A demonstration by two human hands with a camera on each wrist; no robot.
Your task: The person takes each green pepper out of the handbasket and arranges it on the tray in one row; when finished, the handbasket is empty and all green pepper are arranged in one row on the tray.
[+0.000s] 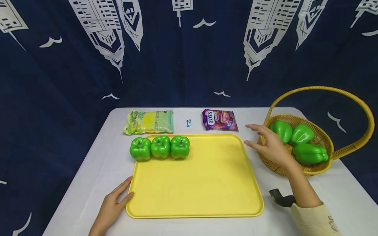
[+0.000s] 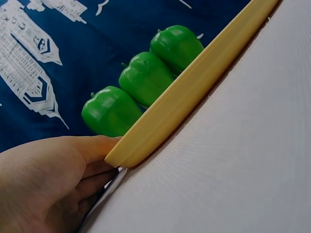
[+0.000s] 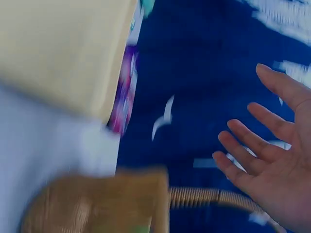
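Three green bell peppers, a left one (image 1: 140, 149), a middle one (image 1: 160, 147) and a right one (image 1: 180, 147), sit in a row along the far left part of a yellow tray (image 1: 195, 183). My left hand (image 1: 111, 204) rests by the tray's left edge, thumb and fingertips right at the rim. In the left wrist view the thumb meets the tray's corner (image 2: 127, 154). My right hand (image 1: 270, 144) hovers between the tray and a wicker basket (image 1: 276, 167), fingers spread and nothing in them. Three more green peppers (image 1: 310, 153) lie in the basket.
Behind the tray lie a yellow-green packet (image 1: 149, 122), a small blue packet (image 1: 189, 123) and a purple FOX'S candy bag (image 1: 220, 120). The basket's tall handle (image 1: 322, 88) arches up at the right. A dark blue patterned curtain (image 1: 183, 65) hangs behind the white table (image 1: 88, 177).
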